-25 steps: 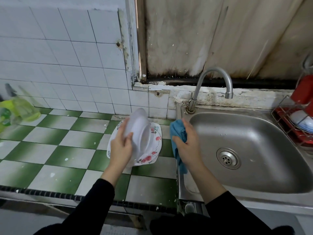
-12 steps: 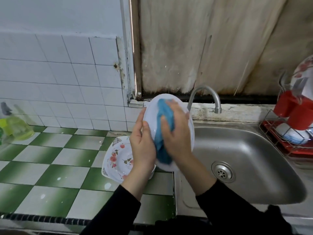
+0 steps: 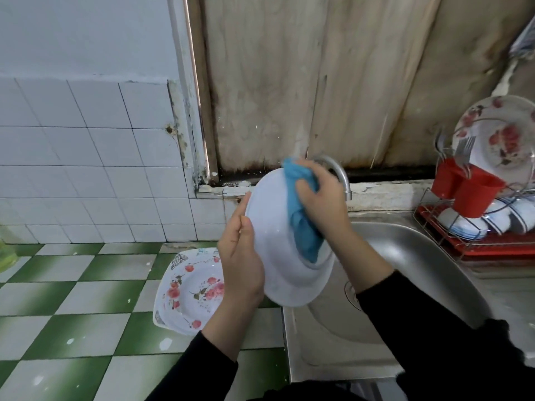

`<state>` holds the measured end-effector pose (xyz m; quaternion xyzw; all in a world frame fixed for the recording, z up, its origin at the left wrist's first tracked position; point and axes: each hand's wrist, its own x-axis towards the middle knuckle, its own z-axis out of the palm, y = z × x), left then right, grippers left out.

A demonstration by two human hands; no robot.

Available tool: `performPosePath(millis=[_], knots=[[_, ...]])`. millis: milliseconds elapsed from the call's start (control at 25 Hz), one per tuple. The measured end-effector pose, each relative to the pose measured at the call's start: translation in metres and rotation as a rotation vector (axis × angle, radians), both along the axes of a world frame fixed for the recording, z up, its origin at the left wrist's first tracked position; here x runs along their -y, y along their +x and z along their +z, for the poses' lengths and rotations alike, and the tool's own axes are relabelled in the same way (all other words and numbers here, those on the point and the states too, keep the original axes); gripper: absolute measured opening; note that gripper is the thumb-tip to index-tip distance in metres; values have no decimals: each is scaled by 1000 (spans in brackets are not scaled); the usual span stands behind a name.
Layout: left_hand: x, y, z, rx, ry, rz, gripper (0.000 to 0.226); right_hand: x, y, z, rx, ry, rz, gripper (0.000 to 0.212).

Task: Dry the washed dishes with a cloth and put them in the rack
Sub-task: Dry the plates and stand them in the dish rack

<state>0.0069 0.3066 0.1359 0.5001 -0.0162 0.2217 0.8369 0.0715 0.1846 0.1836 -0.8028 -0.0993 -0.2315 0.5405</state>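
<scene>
Right hand [image 3: 321,198] fingers clenched round blue cloth [image 3: 304,235], pressing it against white bowl [image 3: 272,250]. Left hand [image 3: 240,256] grasps the bowl's left rim. Bowl held above sink [image 3: 419,256] edge; floral plate [image 3: 191,287] lies below left hand; rack [image 3: 498,251] well right.

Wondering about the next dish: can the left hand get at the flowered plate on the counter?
Probably yes for reach: the flowered plate lies just below the left hand, nothing between. But that hand holds the white plate.
</scene>
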Motion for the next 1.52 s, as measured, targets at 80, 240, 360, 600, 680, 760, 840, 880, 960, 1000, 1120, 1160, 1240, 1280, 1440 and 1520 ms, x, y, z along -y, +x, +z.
performPosePath(millis=[80, 240, 360, 600, 680, 760, 840, 880, 960, 1000, 1120, 1160, 1240, 1280, 1440, 1520], knots=[[5, -3, 1, 38, 43, 6, 34, 2, -5, 5, 66, -26, -50, 44], [4, 3, 19, 88, -96, -28, 32, 1, -49, -43, 638, -556, 340, 43], [-3, 9, 31, 207, -72, -6, 32, 25, -44, -60, 592, -308, 206, 43], [-1, 4, 40, 238, -30, -33, 33, 22, -46, -13, 303, -61, -4, 39], [-6, -2, 45, 250, -74, 20, 30, 17, -63, -22, 414, -266, 170, 47], [-12, -5, 48, 178, -152, 40, 30, 28, -65, -30, 474, -347, 194, 45], [-12, -12, 49, 134, -183, 11, 32, 37, -53, -21, 380, -148, 13, 40], [-8, -16, 48, 133, -168, -21, 33, 37, -47, -10, 302, -21, -103, 40], [0, -25, 47, 151, -90, -41, 33, 22, -47, 7, 203, 69, -214, 42], [1, -29, 46, 171, -57, -28, 33, 12, -53, 9, 235, 2, -173, 44], [-5, -33, 40, 138, -126, 21, 34, -3, -69, -19, 433, -341, 138, 50], [-9, -32, 38, 101, -164, 32, 34, 3, -65, -26, 450, -388, 166, 50], [-13, -32, 34, 57, -186, 43, 34, 13, -50, -25, 332, -279, 41, 52], [-13, -31, 34, 50, -174, 43, 34, 13, -47, -17, 238, -181, -42, 54], [-15, -28, 37, 34, -192, 93, 31, -15, -72, -19, 382, -310, 113, 53], [-22, -30, 36, 11, -224, 113, 31, -10, -81, -34, 527, -429, 200, 49]])
